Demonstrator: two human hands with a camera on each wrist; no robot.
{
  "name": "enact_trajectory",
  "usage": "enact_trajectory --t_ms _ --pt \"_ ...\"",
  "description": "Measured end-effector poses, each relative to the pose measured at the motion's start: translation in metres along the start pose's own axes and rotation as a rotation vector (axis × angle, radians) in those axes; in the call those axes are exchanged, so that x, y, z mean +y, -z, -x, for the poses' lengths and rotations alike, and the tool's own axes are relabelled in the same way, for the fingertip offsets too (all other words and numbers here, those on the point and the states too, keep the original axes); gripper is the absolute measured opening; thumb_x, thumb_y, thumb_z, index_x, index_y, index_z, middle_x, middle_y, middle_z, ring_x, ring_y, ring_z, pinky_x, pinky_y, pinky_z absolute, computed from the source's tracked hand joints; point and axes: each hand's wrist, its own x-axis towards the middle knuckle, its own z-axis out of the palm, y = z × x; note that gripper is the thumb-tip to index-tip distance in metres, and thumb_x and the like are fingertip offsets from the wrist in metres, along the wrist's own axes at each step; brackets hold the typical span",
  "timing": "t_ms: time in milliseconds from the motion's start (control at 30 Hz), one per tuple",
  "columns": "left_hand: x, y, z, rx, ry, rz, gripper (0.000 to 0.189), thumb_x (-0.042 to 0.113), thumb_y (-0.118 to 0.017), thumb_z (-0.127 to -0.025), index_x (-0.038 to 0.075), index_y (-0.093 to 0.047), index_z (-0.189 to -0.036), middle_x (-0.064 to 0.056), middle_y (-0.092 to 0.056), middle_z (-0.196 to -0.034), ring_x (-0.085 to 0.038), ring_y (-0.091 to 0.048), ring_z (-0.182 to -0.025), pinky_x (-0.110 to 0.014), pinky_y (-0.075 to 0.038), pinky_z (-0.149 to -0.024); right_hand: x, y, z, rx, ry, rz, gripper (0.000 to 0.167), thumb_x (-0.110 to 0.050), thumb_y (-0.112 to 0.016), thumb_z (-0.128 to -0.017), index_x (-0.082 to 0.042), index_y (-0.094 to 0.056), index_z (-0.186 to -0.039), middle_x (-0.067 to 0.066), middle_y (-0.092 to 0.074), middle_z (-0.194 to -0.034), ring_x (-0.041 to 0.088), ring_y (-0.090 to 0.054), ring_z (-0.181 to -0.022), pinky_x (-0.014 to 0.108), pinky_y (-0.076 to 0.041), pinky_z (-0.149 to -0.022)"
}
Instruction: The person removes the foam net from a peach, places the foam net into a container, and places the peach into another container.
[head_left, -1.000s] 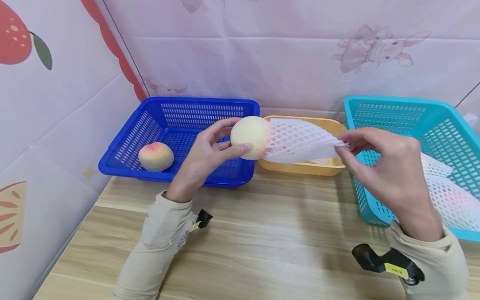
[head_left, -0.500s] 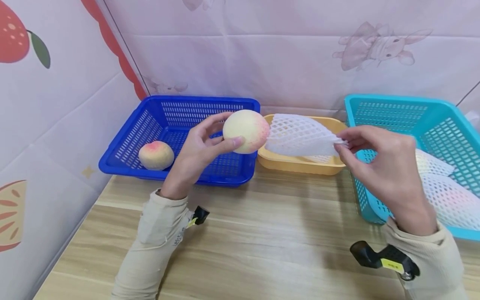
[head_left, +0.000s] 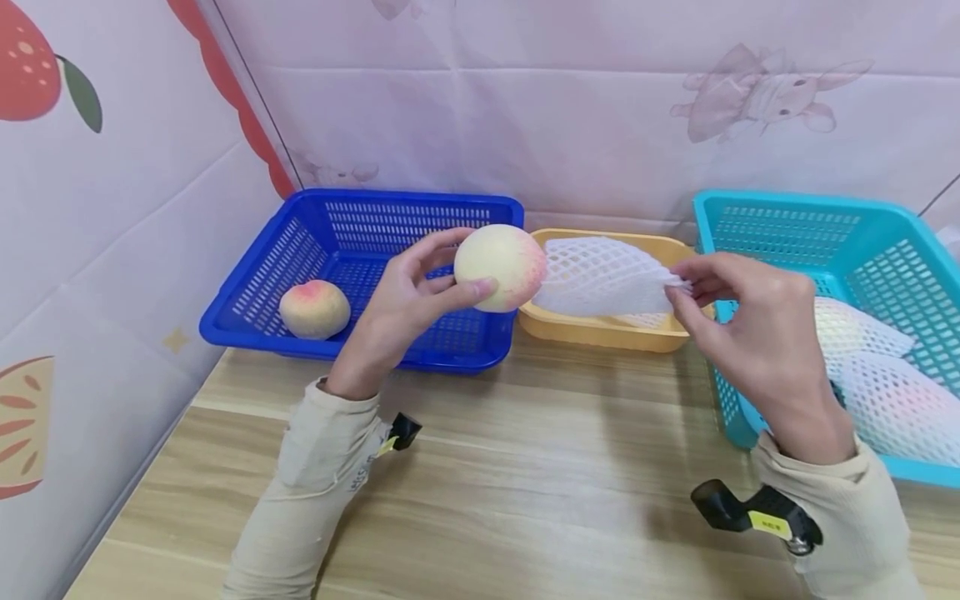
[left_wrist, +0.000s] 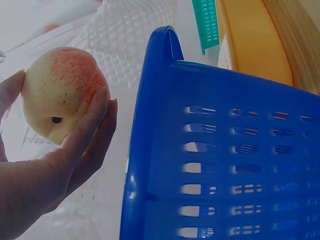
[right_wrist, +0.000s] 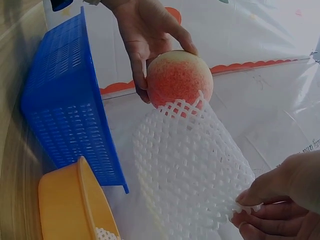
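My left hand (head_left: pixel 405 300) grips a pale peach (head_left: pixel 498 268) with a pink-speckled end, held above the right side of the blue basket. The left wrist view shows its thumb and fingers around the peach (left_wrist: pixel 62 95), with a small dark hole in the skin. My right hand (head_left: pixel 757 333) pinches the gathered end of a white foam net sleeve (head_left: pixel 600 275) over the yellow tray. The sleeve's open mouth lies right at the peach's pink end, and the peach's body is out of the net. Another peach (head_left: pixel 315 309) rests in the blue basket.
The blue basket (head_left: pixel 255 340) stands left on the wooden table (head_left: pixel 525 467). A yellow tray (head_left: pixel 600 335) sits in the middle with white netting inside. At right, a turquoise basket (head_left: pixel 810 200) holds net-wrapped peaches (head_left: pixel 900 408). A printed wall covering (head_left: pixel 570 150) rises behind.
The peach has come out of the foam sleeve, leaving its pink end bare. My left hand moved left with the peach, then slightly back right. My right hand still pinches the sleeve, shifted slightly left.
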Motion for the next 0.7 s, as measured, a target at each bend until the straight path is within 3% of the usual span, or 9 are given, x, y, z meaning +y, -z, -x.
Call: enact_trajectory --t_ms 700 --pt "0.0014 0.0005 0.0025 -0.01 0.002 -0.014 0.058 0.017 -0.074 -0.083 0.016 -0.052 -0.137 -0.008 -0.055 -0.13 -0.03 -0.062 -0.11 -0.048 -0.047 -0.095 0.0059 -0.0052 -0.0003 -0.008 -0.029 0.016 0.023 -0.001 -0.079 -0.076 0.005 -0.07 -0.096 0.02 -0.07 -0.086 0.032 -0.067 -0.067 0.0 -0.032 -0.075"
